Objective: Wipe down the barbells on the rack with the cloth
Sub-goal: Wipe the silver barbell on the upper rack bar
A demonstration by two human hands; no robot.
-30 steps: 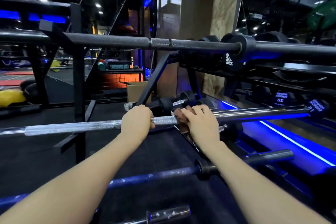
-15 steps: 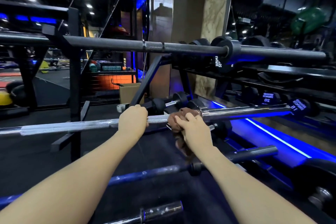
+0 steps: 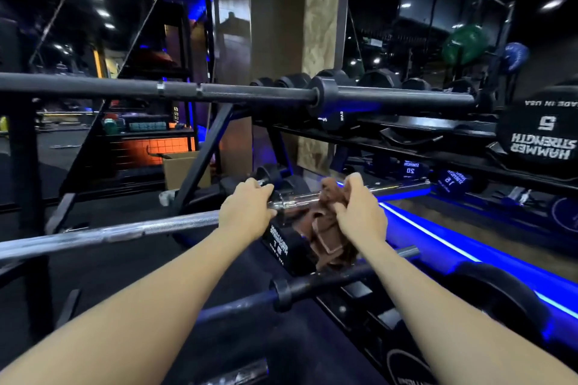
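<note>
Far left, the rack (image 3: 25,172) upright w/ a black barbell (image 3: 250,92) across the top and a knurled silver barbell (image 3: 125,230) running from lower left toward centre. Left hand (image 3: 247,209) sits on that silver bar near its collar, grip wrapped round the shaft, knuckles up. Just right of it, the brown cloth (image 3: 325,228) is draped over the chrome sleeve, part bunched on top, the rest hanging down in front of a black dumbbell (image 3: 281,244). Right hand (image 3: 356,212) has its grip pinching the cloth against the sleeve, fingers curled over the top. Below the forearms a dark barbell (image 3: 312,286) crosses on a lower tier. Right side: blue light strip (image 3: 453,247) along the floor, dumbbells marked 20 and 15 beyond, and a weight plate (image 3: 538,131) at far right.
</note>
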